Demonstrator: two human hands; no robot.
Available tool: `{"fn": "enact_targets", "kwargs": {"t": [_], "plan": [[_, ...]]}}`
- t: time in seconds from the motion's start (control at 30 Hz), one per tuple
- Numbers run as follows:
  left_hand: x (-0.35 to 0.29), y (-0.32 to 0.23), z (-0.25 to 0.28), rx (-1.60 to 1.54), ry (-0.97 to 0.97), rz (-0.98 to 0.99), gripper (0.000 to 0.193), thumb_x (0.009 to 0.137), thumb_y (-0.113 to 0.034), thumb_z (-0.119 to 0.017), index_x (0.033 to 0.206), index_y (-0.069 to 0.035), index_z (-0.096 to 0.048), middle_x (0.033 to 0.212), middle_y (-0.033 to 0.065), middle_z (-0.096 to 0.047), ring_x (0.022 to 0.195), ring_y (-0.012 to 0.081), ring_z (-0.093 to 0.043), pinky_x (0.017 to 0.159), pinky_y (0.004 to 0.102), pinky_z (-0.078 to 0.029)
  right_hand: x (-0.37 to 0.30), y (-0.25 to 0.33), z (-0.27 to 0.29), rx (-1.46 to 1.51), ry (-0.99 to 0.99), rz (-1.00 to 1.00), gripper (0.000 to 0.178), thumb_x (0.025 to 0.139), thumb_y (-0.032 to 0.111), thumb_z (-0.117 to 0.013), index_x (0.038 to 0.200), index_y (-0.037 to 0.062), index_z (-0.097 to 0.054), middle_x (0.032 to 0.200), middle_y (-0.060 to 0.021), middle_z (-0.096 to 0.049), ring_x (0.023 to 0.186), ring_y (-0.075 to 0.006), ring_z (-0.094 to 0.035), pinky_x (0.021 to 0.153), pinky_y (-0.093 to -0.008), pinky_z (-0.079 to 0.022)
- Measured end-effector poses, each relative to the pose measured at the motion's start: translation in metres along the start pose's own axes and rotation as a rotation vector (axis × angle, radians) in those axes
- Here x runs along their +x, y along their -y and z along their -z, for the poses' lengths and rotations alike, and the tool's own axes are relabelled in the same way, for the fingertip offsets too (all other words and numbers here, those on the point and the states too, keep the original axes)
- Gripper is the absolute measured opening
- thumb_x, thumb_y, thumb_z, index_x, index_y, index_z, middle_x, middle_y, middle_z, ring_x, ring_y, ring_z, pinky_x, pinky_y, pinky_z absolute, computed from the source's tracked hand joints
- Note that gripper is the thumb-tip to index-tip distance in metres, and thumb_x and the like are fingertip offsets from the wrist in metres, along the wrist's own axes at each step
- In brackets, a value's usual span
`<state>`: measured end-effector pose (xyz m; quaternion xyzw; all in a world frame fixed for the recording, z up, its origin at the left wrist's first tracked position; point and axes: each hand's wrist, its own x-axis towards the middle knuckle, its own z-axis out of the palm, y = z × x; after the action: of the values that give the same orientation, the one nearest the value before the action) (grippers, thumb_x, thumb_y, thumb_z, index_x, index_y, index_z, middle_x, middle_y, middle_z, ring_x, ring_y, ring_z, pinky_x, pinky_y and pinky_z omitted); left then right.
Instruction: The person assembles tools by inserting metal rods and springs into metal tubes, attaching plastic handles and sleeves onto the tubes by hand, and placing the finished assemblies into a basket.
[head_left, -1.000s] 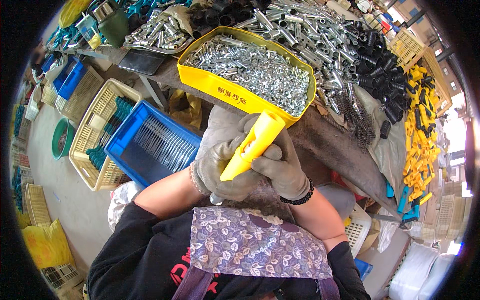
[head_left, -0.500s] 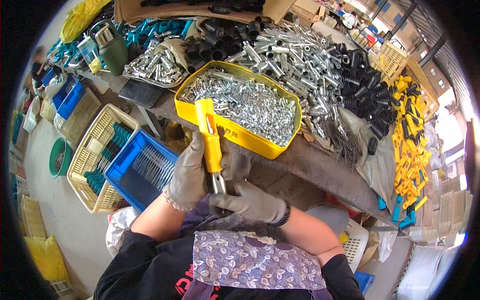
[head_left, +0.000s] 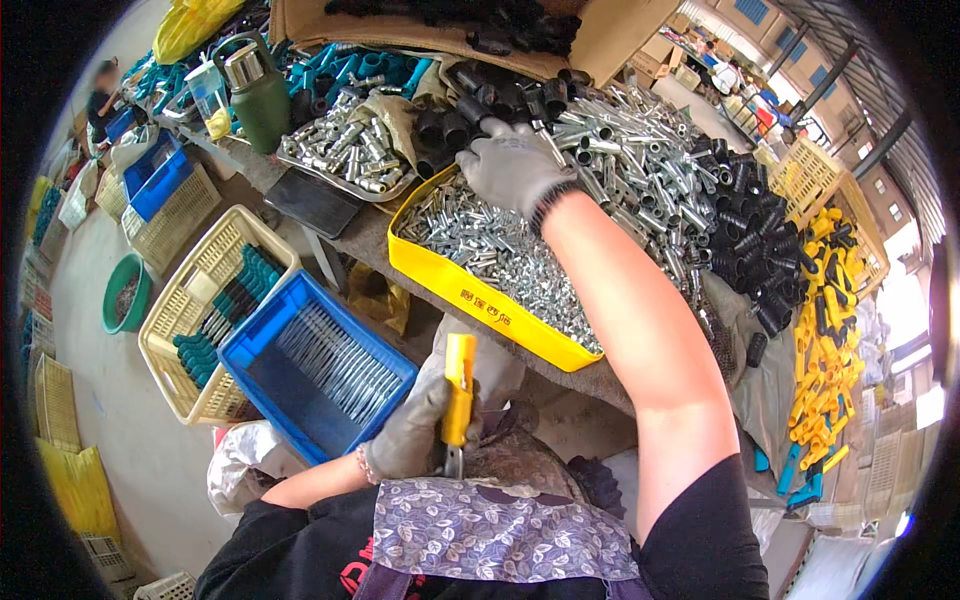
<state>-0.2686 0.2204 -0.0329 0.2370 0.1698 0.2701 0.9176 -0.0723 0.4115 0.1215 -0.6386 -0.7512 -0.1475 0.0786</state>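
My gloved left hand (head_left: pixel 418 432) is closed around a yellow plastic handle (head_left: pixel 459 388), held upright close to my apron. A short metal piece sticks out of its lower end. My right arm is stretched forward, and the gloved right hand (head_left: pixel 515 172) is at the far edge of a yellow bin (head_left: pixel 490 312) of small metal pins. Its fingers reach the black plastic sleeves (head_left: pixel 432 128) beside the pile of metal tubes (head_left: pixel 625 150). The fingertips are partly hidden, so whether they grip a sleeve does not show.
Left of me stand a blue crate (head_left: pixel 268 378) with rows of metal rods, a cream basket (head_left: pixel 172 330) and a green basin (head_left: pixel 127 293). A metal tray (head_left: pixel 345 160) and green flask (head_left: pixel 258 105) are on the bench. Yellow handles (head_left: pixel 825 340) are heaped at right.
My right hand has left the metal end of the yellow handle and moved forward to the black sleeves. My left hand has lowered the handle toward my apron.
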Motion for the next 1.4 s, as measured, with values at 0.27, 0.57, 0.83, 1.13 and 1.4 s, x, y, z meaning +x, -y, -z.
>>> {"fn": "enact_targets", "kwargs": {"t": [0.27, 0.57, 0.83, 1.13, 1.4], "plan": [[-0.014, 0.01, 0.011, -0.051, 0.036, 0.192, 0.067, 0.088, -0.062, -0.058, 0.128, -0.009, -0.047, 0.098, 0.0063, -0.059, 0.07, 0.0154, -0.056, 0.06, 0.0223, -0.046, -0.076, -0.037, 0.04, 0.467, -0.391, -0.227, 0.036, 0.088, 0.029, -0.066, 0.106, -0.0019, -0.065, 0.104, -0.0151, -0.067, 0.094, -0.0282, -0.065, 0.085, -0.0368, -0.051], [0.017, -0.031, -0.055, 0.405, 0.097, 0.116, 0.057, 0.094, -0.058, -0.051, 0.115, -0.004, -0.055, 0.086, 0.0031, -0.061, 0.061, 0.0084, -0.055, 0.048, 0.0189, -0.041, -0.213, -0.046, 0.075, 1.111, -0.097, -0.602, 0.024, 0.089, 0.019, -0.071, 0.093, -0.0032, -0.063, 0.086, -0.0059, -0.07, 0.078, -0.009, -0.063, 0.072, -0.0219, -0.051], [0.032, 0.001, -0.069, 0.627, 0.195, 0.189, 0.073, 0.086, -0.066, -0.057, 0.116, 0.0, -0.056, 0.086, 0.0052, -0.062, 0.059, 0.0097, -0.058, 0.047, 0.019, -0.043, -0.271, -0.037, 0.079, 1.226, -0.14, -0.507, 0.027, 0.085, 0.019, -0.074, 0.095, -0.002, -0.059, 0.085, -0.0051, -0.065, 0.079, -0.0085, -0.059, 0.072, -0.0228, -0.049], [0.044, 0.028, -0.08, 0.646, 0.403, 0.204, 0.066, 0.087, -0.062, -0.058, 0.118, -0.004, -0.052, 0.082, 0.0032, -0.062, 0.066, 0.0099, -0.06, 0.054, 0.021, -0.045, -0.325, 0.011, 0.044, 1.024, -0.32, -0.362, 0.04, 0.073, 0.028, -0.083, 0.093, 0.0055, -0.057, 0.073, -0.0116, -0.06, 0.062, -0.0275, -0.062, 0.057, -0.0348, -0.049], [0.069, 0.038, -0.078, 0.811, 0.234, 0.17, 0.056, 0.092, -0.055, -0.059, 0.121, -0.007, -0.057, 0.086, -0.0034, -0.057, 0.075, 0.0056, -0.051, 0.065, 0.0219, -0.041, -0.298, -0.086, 0.016, 0.156, -0.411, -0.238, 0.022, 0.084, 0.012, -0.062, 0.105, 0.0087, -0.059, 0.085, -0.0111, -0.062, 0.078, -0.0297, -0.063, 0.071, -0.0392, -0.051]]}}
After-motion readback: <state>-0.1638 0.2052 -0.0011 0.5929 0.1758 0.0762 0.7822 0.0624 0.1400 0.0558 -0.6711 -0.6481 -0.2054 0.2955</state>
